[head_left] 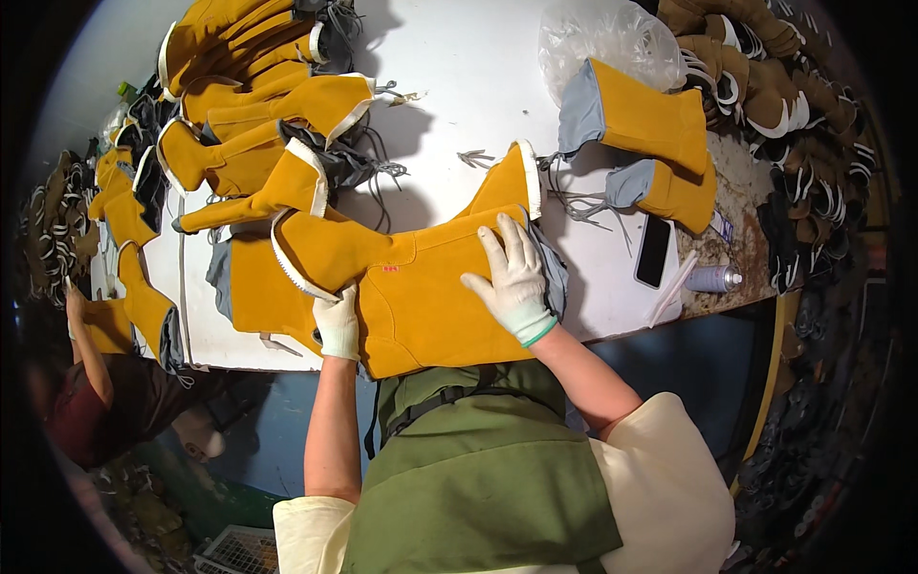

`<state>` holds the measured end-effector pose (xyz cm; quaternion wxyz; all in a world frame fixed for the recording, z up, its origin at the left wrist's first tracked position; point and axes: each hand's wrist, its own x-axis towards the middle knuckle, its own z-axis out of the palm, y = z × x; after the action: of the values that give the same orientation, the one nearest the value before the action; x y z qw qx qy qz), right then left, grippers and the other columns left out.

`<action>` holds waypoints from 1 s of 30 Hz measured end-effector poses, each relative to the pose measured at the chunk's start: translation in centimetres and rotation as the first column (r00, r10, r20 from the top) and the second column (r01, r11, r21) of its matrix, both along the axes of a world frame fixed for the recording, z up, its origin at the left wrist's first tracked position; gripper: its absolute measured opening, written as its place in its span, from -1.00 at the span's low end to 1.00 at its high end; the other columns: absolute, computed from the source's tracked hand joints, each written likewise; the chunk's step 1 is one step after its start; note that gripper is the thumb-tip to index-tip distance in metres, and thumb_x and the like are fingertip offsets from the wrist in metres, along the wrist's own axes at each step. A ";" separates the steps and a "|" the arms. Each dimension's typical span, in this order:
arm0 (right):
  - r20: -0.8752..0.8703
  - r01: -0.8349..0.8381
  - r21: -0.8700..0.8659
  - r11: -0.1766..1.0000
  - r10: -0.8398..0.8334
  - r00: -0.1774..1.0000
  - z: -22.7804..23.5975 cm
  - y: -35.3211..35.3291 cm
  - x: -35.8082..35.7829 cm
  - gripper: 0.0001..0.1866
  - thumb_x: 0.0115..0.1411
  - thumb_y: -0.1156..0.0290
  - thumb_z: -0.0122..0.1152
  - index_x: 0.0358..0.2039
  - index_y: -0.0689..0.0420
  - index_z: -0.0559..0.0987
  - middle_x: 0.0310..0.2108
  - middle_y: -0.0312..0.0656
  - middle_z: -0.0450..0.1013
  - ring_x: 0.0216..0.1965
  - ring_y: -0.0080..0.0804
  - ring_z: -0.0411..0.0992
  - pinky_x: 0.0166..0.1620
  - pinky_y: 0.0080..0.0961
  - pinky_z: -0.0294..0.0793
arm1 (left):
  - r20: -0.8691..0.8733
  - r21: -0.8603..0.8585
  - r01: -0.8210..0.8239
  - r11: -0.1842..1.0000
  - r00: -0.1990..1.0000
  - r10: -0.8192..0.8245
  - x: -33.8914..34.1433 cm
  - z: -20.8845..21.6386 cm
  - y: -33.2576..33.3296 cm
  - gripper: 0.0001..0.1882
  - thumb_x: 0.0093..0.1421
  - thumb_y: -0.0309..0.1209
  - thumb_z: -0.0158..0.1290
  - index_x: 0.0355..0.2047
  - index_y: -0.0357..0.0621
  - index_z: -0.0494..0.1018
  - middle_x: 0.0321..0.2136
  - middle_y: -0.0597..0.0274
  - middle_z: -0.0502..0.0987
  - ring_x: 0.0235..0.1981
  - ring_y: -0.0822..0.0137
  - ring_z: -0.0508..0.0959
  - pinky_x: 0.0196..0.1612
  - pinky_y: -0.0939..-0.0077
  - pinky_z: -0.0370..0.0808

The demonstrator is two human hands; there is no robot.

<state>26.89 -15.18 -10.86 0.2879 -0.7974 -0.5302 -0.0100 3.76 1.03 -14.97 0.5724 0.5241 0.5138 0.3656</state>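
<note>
A large yellow suede boot upper [435, 277], white-stitched along its sole edge, lies at the front edge of the table before me. My left hand [338, 320], in a white glove, grips its lower edge close to the white rim; some of the fingers are hidden by the material. On the upper's right end, beside its grey lining, my gloved right hand [516, 273] rests flat with fingers spread. Another yellow upper [509, 182] sticks out behind it. One more yellow piece [263, 282] is partly covered at its left.
The white table [459, 57] bears a heap of yellow uppers [277, 96] at left and two grey-lined yellow pieces [650, 115] at right. Near these are a phone [653, 251], a spray can [712, 278] and a clear plastic bag [607, 48]. A co-worker's arm [91, 354] shows at far left.
</note>
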 end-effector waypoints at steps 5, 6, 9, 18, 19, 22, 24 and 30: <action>-0.018 -0.027 0.050 0.998 0.028 0.999 -1.5 0.1 1.7 -0.47 0.03 0.36 0.34 0.03 0.18 0.46 0.15 0.02 0.27 0.13 0.05 0.26 0.17 -0.13 0.31 | 0.019 -0.006 -0.013 1.000 1.000 0.013 0.0 -0.3 0.0 -0.69 0.19 -0.57 0.12 -0.05 -0.43 0.45 -0.10 0.13 0.56 -0.13 0.31 0.54 -0.02 0.50 0.46; -0.029 -0.035 0.065 0.997 0.037 0.999 -1.7 0.2 2.1 -0.50 0.03 0.39 0.34 0.01 0.18 0.48 0.13 0.00 0.29 0.11 0.04 0.28 0.15 -0.13 0.33 | 0.018 -0.008 -0.007 1.000 1.000 0.007 0.0 -0.2 0.0 -0.68 0.19 -0.57 0.12 -0.05 -0.43 0.44 -0.10 0.12 0.56 -0.13 0.31 0.54 -0.02 0.50 0.46; -0.038 -0.002 0.048 0.999 0.004 0.999 -0.9 0.5 1.8 -0.49 0.05 0.28 0.32 0.01 0.16 0.47 0.11 -0.01 0.31 0.11 0.03 0.28 0.15 -0.12 0.32 | 0.010 -0.008 0.007 1.000 1.000 -0.007 0.1 0.5 0.0 -0.68 0.19 -0.56 0.11 -0.04 -0.43 0.44 -0.10 0.12 0.56 -0.13 0.31 0.54 -0.02 0.49 0.46; 0.012 0.004 0.083 0.997 -0.005 1.000 -0.3 0.9 2.2 -0.61 0.08 0.43 0.26 -0.04 0.14 0.51 0.04 -0.04 0.38 0.04 -0.01 0.34 0.10 -0.17 0.38 | 0.042 -0.012 0.002 1.000 0.999 -0.002 0.0 0.2 0.0 -0.69 0.19 -0.57 0.11 -0.05 -0.42 0.45 -0.13 0.15 0.56 -0.15 0.32 0.53 -0.04 0.51 0.46; -0.012 -0.001 0.115 0.993 0.002 1.000 -0.7 0.8 2.9 -0.63 0.08 0.48 0.25 -0.06 0.14 0.52 0.02 -0.06 0.40 0.03 -0.03 0.36 0.09 -0.20 0.39 | 0.043 -0.010 0.003 1.000 0.999 -0.002 0.1 0.3 0.0 -0.69 0.18 -0.58 0.11 -0.06 -0.42 0.45 -0.13 0.15 0.56 -0.16 0.32 0.53 -0.04 0.51 0.46; -0.186 0.026 0.247 0.969 0.022 0.982 -0.3 0.7 3.7 -0.73 0.09 0.65 0.16 -0.17 0.19 0.58 -0.09 -0.11 0.49 -0.03 -0.12 0.44 0.07 -0.33 0.44 | 0.051 -0.019 -0.007 1.000 0.999 0.008 0.2 0.5 -0.1 -0.70 0.17 -0.59 0.10 -0.07 -0.42 0.46 -0.13 0.16 0.56 -0.16 0.33 0.53 -0.05 0.51 0.46; -0.319 0.038 0.299 0.954 0.062 0.946 -0.3 0.5 4.2 -0.76 0.11 0.67 0.14 -0.20 0.21 0.60 -0.11 -0.09 0.50 -0.03 -0.15 0.46 0.06 -0.36 0.45 | 0.048 -0.018 -0.010 1.000 0.999 0.011 0.1 0.5 -0.1 -0.71 0.17 -0.59 0.10 -0.08 -0.42 0.47 -0.14 0.16 0.56 -0.17 0.33 0.53 -0.06 0.52 0.46; -0.488 0.110 0.353 0.929 0.082 0.869 0.3 -0.6 4.3 -0.78 0.13 0.71 0.09 -0.24 0.22 0.61 -0.15 -0.08 0.53 -0.06 -0.20 0.49 0.03 -0.41 0.47 | 0.074 -0.001 0.001 1.000 0.997 0.000 -0.2 -0.1 0.1 -0.71 0.16 -0.59 0.10 -0.08 -0.42 0.46 -0.16 0.16 0.57 -0.19 0.34 0.54 -0.08 0.52 0.47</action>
<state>31.17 -15.78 -10.56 0.5585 -0.7085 -0.4213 0.0927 3.52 1.14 -15.07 0.5915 0.5100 0.4922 0.3844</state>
